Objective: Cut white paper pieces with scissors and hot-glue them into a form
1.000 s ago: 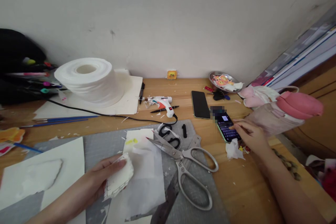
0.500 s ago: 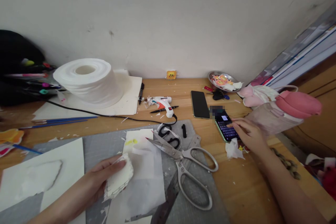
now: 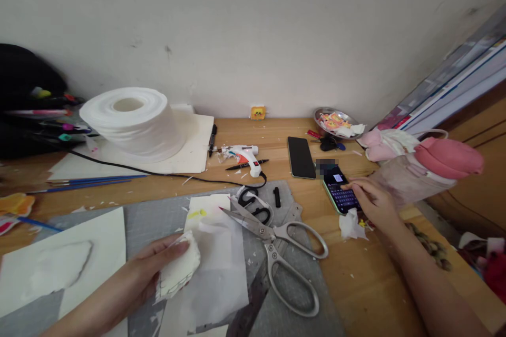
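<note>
Head view: we find the left hand (image 3: pixel 152 263) pinching a ragged-edged white pad (image 3: pixel 182 265), slanting up-right; half-curled, empty right hand (image 3: pixel 376 202) over lit rectangular phone (image 3: pixel 339 192).

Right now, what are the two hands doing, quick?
Left hand: closed on a small white padded piece.
Right hand: holding nothing that shows, fingers at the lit phone.

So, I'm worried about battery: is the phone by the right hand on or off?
On: the screen of the phone at the right hand shows a lit keyboard.
</note>
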A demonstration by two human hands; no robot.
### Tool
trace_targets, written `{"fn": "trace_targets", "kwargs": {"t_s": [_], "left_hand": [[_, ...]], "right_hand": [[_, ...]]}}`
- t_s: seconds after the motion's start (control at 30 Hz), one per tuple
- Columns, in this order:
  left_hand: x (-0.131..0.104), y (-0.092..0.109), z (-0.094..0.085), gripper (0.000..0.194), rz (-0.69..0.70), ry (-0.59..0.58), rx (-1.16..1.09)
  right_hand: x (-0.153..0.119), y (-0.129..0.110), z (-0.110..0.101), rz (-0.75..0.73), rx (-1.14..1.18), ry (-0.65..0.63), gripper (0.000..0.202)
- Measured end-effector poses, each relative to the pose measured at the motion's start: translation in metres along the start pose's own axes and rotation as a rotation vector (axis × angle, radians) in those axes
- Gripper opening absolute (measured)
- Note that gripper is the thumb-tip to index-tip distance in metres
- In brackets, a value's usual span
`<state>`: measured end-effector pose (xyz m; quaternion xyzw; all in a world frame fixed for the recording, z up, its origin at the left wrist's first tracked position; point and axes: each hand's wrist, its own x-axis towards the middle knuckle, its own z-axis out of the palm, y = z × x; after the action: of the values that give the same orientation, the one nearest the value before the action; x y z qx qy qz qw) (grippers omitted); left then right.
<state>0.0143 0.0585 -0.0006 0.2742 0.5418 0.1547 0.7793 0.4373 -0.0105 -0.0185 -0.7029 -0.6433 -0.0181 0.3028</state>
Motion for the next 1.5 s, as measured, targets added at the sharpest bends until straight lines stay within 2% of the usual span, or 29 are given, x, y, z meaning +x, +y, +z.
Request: {"fn": "trace_targets", "kwargs": {"t_s": [0.43,0.67,0.87,0.97,1.2,1.5], "left_hand": [[0.000,-0.002,-0.004,0.018,0.002,0.000,0.051],[0.001,-0.003,-0.004,0.038,0.004,0.002,0.020],[0.002,-0.003,-0.004,0.023,0.010,-0.003,0.040],[0.001,-0.003,-0.003,0.024,0.020,0.022,0.041],[0.000,0.000,-0.001,0.021,0.030,0.006,0.055],[-0.001,-0.002,0.000,0.024,0.031,0.020,0.091]], "right_hand": [[0.000,0.002,0.001,-0.007,-0.013,-0.020,0.017],[-0.001,0.003,0.004,-0.027,-0.006,-0.041,0.016],[-0.002,0.008,0.007,-0.074,-0.001,-0.072,0.016],[0.000,0.006,0.006,-0.075,-0.008,-0.113,0.017],[-0.001,0.007,-0.008,-0.022,-0.071,-0.050,0.017],[0.001,0.005,-0.029,0.018,-0.198,-0.132,0.017]]}}
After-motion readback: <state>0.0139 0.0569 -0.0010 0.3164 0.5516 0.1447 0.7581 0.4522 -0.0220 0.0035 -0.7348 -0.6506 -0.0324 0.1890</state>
